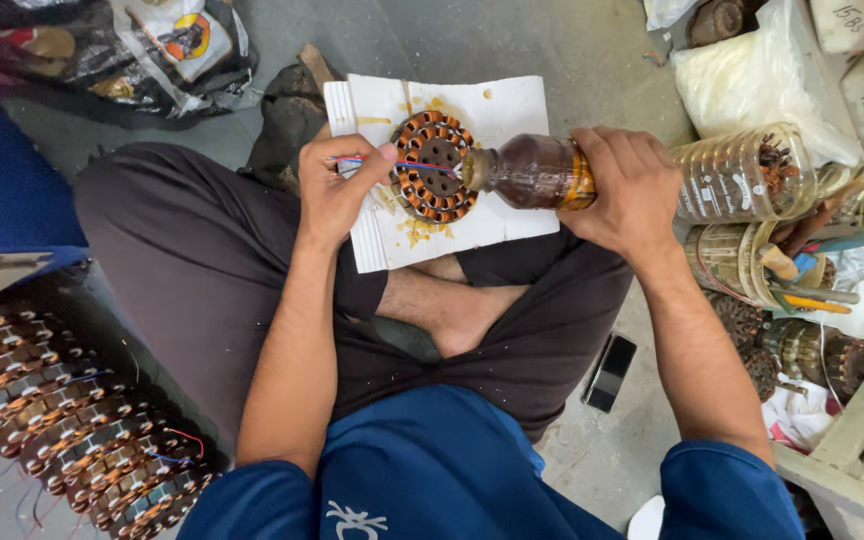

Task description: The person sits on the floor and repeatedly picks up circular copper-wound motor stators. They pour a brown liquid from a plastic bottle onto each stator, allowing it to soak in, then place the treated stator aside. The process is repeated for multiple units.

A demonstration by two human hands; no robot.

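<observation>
Though gripped by hands (637, 190), bottle (537, 172) mid-body hidden; left (337, 190) pinching wires (422, 165), ends unseen.

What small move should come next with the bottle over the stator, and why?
Probably turn the wound stator a little with the left hand while the right hand keeps the brown bottle tipped. The mouth sits over one side of the copper coils, and drips already stain the white board.

Stator (434, 166) on board (512, 110) on lap, bottle (537, 172) right of it, phone (610, 372) on floor.
</observation>
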